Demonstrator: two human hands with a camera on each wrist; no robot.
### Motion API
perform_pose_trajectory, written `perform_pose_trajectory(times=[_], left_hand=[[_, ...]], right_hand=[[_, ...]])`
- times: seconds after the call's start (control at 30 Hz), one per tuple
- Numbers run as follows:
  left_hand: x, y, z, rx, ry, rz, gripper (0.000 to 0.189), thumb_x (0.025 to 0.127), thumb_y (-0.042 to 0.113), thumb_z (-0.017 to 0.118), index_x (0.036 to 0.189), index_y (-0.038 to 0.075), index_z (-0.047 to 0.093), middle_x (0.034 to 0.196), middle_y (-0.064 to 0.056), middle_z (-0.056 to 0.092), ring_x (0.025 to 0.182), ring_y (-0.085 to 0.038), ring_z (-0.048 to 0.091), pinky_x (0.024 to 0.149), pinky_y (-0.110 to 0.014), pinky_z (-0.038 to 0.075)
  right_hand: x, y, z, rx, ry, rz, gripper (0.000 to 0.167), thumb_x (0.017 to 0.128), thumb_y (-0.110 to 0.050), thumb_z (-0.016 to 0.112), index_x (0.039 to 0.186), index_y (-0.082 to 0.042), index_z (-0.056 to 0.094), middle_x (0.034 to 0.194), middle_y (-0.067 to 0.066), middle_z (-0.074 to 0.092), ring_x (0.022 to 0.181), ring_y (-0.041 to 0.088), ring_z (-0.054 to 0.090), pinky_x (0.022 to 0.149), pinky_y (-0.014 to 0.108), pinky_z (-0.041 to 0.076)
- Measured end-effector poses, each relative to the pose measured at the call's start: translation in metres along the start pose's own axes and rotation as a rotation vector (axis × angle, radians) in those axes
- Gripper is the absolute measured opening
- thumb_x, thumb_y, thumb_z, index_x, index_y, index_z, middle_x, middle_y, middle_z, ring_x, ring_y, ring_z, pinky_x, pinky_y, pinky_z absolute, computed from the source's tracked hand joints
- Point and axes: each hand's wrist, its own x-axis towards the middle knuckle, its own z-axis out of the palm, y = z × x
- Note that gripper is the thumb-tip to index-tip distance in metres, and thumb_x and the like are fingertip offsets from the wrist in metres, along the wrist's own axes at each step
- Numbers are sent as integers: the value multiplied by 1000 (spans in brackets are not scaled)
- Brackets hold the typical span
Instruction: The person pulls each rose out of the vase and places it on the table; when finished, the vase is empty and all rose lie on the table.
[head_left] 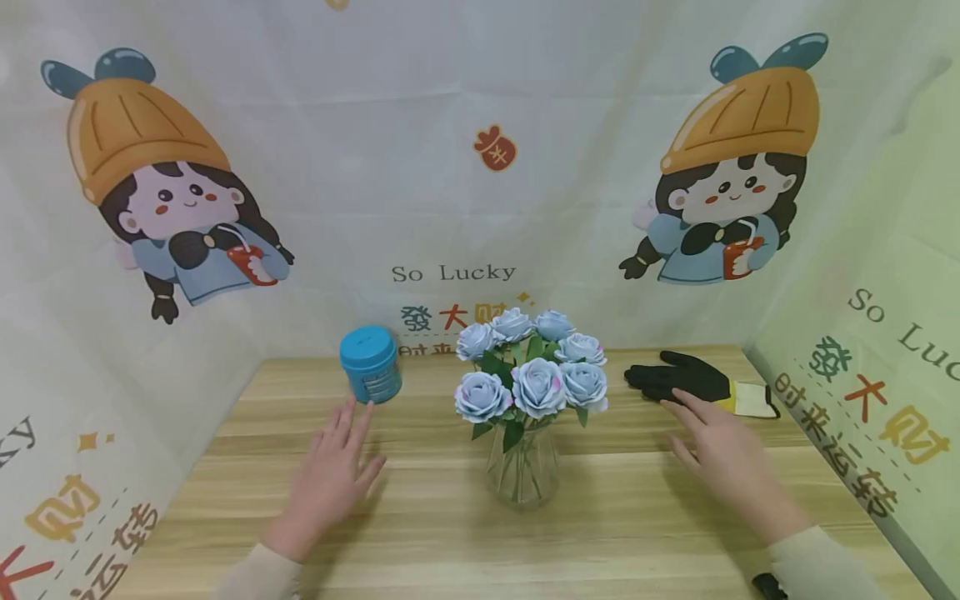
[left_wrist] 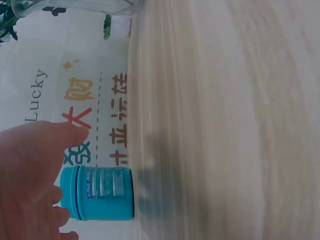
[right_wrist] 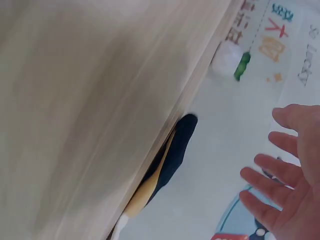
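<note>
My left hand (head_left: 335,471) hovers over the left part of the table, fingers extended toward a blue lidded jar (head_left: 371,367). In the left wrist view the jar (left_wrist: 106,194) stands upright, just beyond the fingers. On the right, my other hand (head_left: 717,454) is held above the table with its fingers spread and nothing in them. Its fingertips overlap a black work glove (head_left: 686,379) with a yellow and white cuff in the head view. The glove (right_wrist: 172,155) lies flat on the tabletop. Between both hands stands a clear glass vase (head_left: 522,475) of pale blue artificial roses (head_left: 538,387).
The wooden table (head_left: 420,550) ends at a printed cloth backdrop (head_left: 450,200), which also hangs along both sides. A small dark object (head_left: 768,586) shows at the front right, beside the right sleeve (head_left: 821,562).
</note>
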Motion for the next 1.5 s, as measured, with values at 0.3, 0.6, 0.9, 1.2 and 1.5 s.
perform_pose_trajectory(times=[0.3, 0.6, 0.9, 1.2, 1.5], left_hand=[[2, 28, 12, -186, -16, 37, 74, 98, 27, 72, 159, 5, 36, 165, -27, 30, 144, -50, 42, 103, -63, 51], [12, 72, 20, -583, -103, -1, 69, 96, 17, 74, 156, 10, 41, 160, -20, 43, 145, -43, 45, 117, -60, 40], [26, 108, 25, -972, -206, 93, 79, 88, 13, 82, 155, 11, 41, 160, -15, 45, 147, -40, 43, 120, -57, 37], [38, 126, 38, -1112, -222, 138, 95, 83, 8, 86, 161, 17, 33, 166, -9, 37, 153, -36, 33, 121, -56, 36], [41, 134, 41, -1132, -183, 149, 97, 79, 7, 89, 159, 20, 36, 162, -8, 42, 151, -33, 39, 118, -53, 42]], right_hand=[[7, -41, 3, 80, 197, -193, 41, 107, -41, 53, 118, -6, 72, 117, 13, 73, 103, 33, 71, 82, 50, 61], [18, -82, 4, 215, 324, -378, 47, 111, -41, 41, 113, -7, 74, 112, 7, 73, 99, 25, 72, 81, 42, 62], [26, -109, 8, 443, 421, -330, 25, 105, -29, 61, 113, -10, 75, 108, 2, 73, 93, 20, 73, 79, 31, 61], [33, -120, 11, 605, 455, -222, 20, 89, -3, 75, 109, -4, 74, 103, 7, 76, 77, 15, 71, 71, 20, 60], [44, -132, 12, 723, 503, -54, 29, 81, 10, 81, 105, -5, 75, 97, 8, 78, 73, 16, 71, 65, 18, 60]])
